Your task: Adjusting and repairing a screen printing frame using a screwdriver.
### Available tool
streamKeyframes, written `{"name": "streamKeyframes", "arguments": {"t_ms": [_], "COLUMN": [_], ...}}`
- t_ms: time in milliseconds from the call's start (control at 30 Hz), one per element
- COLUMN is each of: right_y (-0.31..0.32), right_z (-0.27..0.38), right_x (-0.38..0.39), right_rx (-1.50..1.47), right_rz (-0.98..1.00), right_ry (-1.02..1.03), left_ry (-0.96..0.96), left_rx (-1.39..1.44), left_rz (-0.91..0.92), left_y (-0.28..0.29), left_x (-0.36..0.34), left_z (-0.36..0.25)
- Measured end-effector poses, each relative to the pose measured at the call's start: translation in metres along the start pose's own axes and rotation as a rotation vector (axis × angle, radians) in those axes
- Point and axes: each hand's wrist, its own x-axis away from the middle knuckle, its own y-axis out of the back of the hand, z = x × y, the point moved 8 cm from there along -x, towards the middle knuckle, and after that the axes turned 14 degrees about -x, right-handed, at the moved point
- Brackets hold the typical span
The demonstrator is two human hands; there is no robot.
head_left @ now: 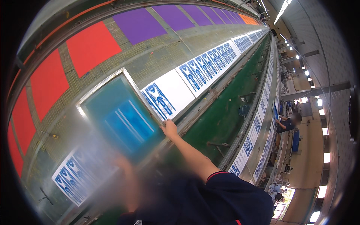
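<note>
My right hand (168, 128) is closed on the lower right corner of a screen-printing frame (94, 87), which has a pale metal rim and translucent blue-green mesh with blue stripes. My left hand (123, 165) is a blur by the frame's lower edge, so its fingers cannot be made out. The frame rests at a slant on the long printing table. Beside it are white sheets printed with blue patterns, one (157, 101) to the right of the frame and another (69, 180) at lower left, partly hidden by blur.
Red (93, 48) and purple panels (138, 23) line the table's far side, with more printed white sheets (210, 65) along the near side. A green aisle (225, 108) separates a parallel table of prints (247, 146). A co-worker (288, 123) stands there at right, beside a blue screen.
</note>
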Motion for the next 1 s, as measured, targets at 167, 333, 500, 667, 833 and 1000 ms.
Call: {"name": "streamKeyframes", "arguments": {"t_ms": [167,333,500,667,833,1000], "right_y": [-0.015,-0.011,0.003,-0.008,-0.012,0.007], "right_z": [-0.02,-0.035,-0.024,-0.026,-0.022,0.007], "right_x": [0.006,-0.009,-0.025,-0.049,-0.054,-0.06], "right_rx": [0.037,0.176,0.071,0.188,0.297,0.403], "right_rz": [0.042,-0.032,0.018,0.265,0.353,0.205], "right_ry": [-0.007,0.035,0.063,0.031,0.053,-0.113], "left_ry": [0.282,0.218,0.283,0.174,0.21,0.206], "left_rx": [0.277,0.216,0.149,0.03,0.056,0.047], "left_rz": [0.062,0.064,0.104,0.068,0.084,0.201], "left_y": [0.013,-0.013,0.0,0.014,0.007,0.023], "left_x": [-0.002,-0.009,0.001,0.002,0.005,0.014], "left_z": [0.009,-0.018,-0.021,-0.026,-0.017,-0.011]}}
